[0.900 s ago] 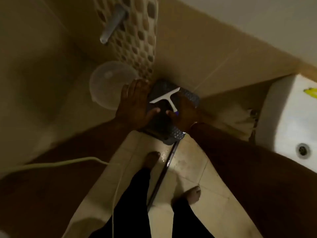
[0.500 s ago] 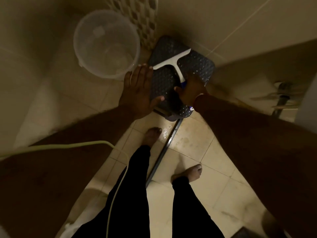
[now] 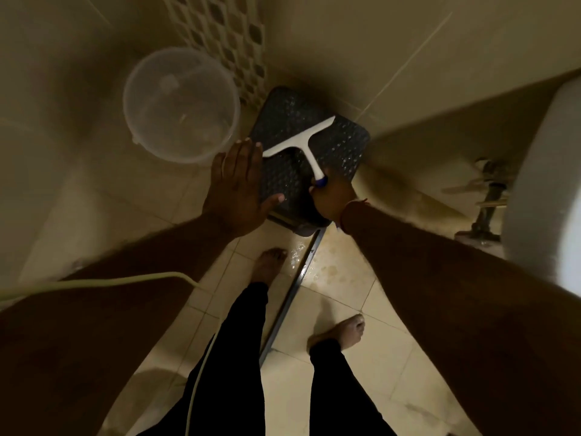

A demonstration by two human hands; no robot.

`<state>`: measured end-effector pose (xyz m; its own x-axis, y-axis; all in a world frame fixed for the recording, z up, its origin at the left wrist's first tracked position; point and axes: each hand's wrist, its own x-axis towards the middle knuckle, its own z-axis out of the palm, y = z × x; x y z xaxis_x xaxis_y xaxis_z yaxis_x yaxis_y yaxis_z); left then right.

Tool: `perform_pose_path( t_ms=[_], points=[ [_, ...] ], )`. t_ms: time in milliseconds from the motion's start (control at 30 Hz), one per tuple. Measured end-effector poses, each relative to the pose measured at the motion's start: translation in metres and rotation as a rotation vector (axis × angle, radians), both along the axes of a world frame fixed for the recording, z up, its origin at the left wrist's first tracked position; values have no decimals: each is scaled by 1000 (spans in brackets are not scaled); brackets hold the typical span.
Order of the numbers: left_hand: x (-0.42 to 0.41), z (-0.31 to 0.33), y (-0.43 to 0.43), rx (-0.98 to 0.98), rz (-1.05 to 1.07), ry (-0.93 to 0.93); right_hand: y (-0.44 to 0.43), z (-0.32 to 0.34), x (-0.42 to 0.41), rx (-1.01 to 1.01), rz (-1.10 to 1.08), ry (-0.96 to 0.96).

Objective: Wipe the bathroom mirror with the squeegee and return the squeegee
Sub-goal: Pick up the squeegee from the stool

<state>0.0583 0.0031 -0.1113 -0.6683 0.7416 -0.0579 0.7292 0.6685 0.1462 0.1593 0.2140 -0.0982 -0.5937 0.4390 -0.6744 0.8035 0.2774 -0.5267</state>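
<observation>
Squeegee (image 3: 301, 141) — white, flat against the dark stool (image 3: 345, 146) at twelve o'clock; my right hand (image 3: 333, 199) curls round its handle tip, left hand (image 3: 239, 187) flat, empty, at nine o'clock. Mirror unseen — wiping done or pending, cannot tell.

squeegee (image 3: 301, 143) on stool (image 3: 342, 143) | bucket (image 3: 180, 103) left of stool | basin (image 3: 547, 171) right

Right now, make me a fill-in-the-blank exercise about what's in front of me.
The right hand grips the squeegee by its ____. The clear bucket stands to the ____ of the dark stool. The left hand has its fingers ____, not curled. Missing words: handle; left; straight.
</observation>
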Motion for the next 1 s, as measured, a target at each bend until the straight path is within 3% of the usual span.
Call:
perform_pose_path(
  t_ms=[300,633,1000],
  points=[
    [-17,94,27,136,4,118,14,116,5,-25,-179,218],
    [-71,261,59,378,81,227,67,313,-19,372,-150,694],
    [-83,465,144,640,-109,371,100,518,2,658,-174,1001]
  ],
)
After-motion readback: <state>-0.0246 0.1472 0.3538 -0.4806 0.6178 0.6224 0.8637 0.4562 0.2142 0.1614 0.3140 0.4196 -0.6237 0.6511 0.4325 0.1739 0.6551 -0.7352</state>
